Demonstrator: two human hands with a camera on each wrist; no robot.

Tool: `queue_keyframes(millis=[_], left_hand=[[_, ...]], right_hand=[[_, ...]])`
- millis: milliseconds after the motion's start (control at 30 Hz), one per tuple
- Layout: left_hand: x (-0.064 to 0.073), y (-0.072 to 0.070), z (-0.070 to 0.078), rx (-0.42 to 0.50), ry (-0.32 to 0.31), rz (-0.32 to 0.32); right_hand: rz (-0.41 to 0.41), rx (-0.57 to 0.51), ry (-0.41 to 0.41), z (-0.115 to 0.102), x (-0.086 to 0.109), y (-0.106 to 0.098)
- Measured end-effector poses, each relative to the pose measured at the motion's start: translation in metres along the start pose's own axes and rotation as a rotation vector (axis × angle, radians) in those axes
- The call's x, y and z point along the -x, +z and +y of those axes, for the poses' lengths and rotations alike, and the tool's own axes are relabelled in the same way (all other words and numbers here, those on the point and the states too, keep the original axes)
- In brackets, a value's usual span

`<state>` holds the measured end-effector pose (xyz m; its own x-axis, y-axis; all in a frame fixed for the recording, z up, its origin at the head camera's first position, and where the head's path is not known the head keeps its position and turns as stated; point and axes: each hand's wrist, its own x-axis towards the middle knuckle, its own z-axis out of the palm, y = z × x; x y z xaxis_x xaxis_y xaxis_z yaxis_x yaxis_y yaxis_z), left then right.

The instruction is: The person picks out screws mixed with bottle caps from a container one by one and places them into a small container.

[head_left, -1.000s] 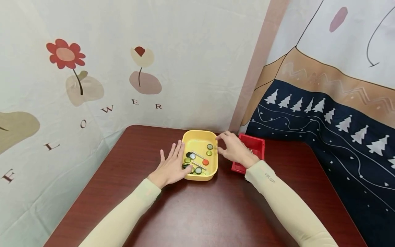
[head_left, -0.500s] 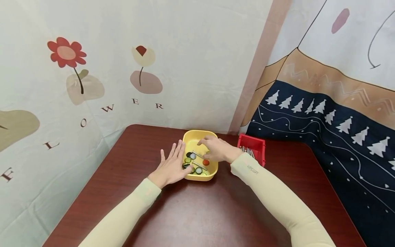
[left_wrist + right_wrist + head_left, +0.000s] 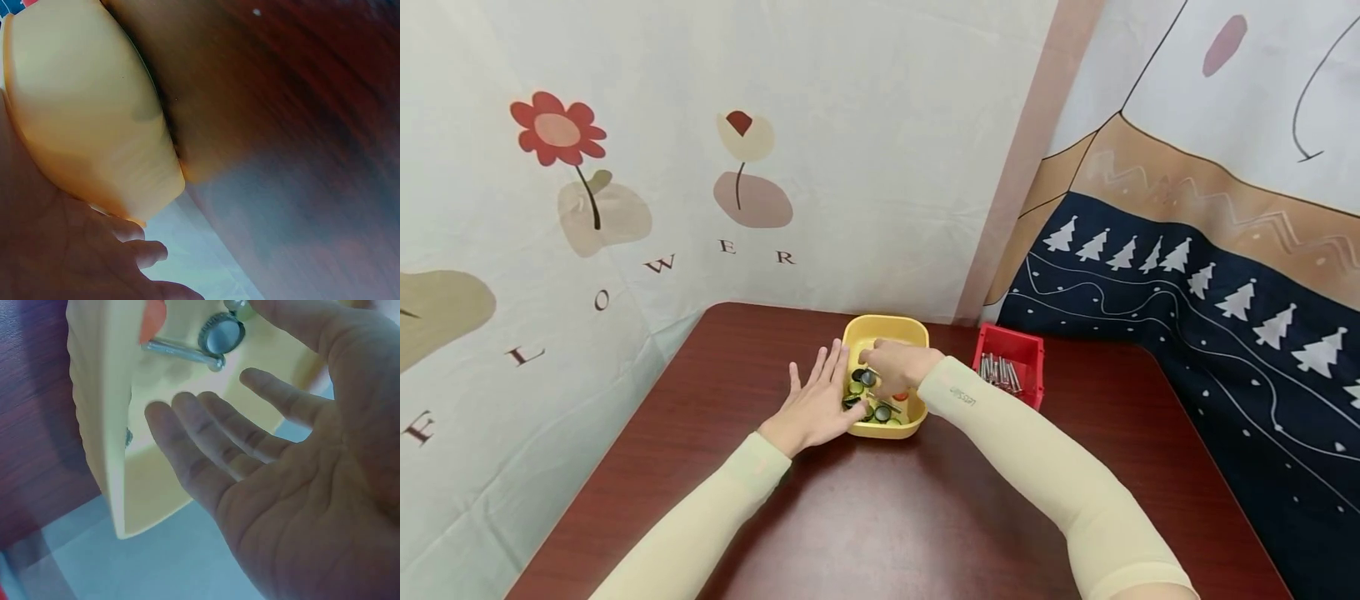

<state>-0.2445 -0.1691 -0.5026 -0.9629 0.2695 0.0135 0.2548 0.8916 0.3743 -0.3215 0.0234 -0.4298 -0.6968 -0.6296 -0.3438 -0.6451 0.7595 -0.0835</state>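
My left hand (image 3: 816,410) lies along the left rim of a yellow tray (image 3: 887,325), its fingers straight and spread. In the left wrist view, the palm and fingers rest along the tray's outer wall (image 3: 94,119). My right hand (image 3: 898,367) reaches into the tray, over several bottle caps (image 3: 882,413). The right wrist view shows its fingers loosely bent with nothing between them. A silver headed metal pin (image 3: 184,353), a ridged bottle cap (image 3: 221,336) and an orange cap (image 3: 152,319) lie on the tray floor before the fingertips. The hand hides part of the tray in the head view.
To the right of the tray stands a red bin (image 3: 1034,367) with several silver metal pins (image 3: 997,371) inside. Both containers are near the back of the dark red-brown table (image 3: 865,517). Printed cloth (image 3: 880,167) hangs behind it.
My right hand has moved left from beside the red bin into the yellow tray, uncovering the bin's metal pins. My left hand has stayed at the tray's left rim.
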Motion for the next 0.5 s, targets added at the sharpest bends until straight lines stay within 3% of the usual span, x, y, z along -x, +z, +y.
queue_keyframes(millis=[200,500], left_hand=[[0.001,0.0,0.0,0.006,0.0,-0.004],[0.0,-0.001,0.0,0.013,-0.004,-0.012]], right_hand=[[-0.054,0.042,0.04,-0.008,-0.008,0.006],[-0.071,0.12,0.098,-0.012,-0.02,0.012]])
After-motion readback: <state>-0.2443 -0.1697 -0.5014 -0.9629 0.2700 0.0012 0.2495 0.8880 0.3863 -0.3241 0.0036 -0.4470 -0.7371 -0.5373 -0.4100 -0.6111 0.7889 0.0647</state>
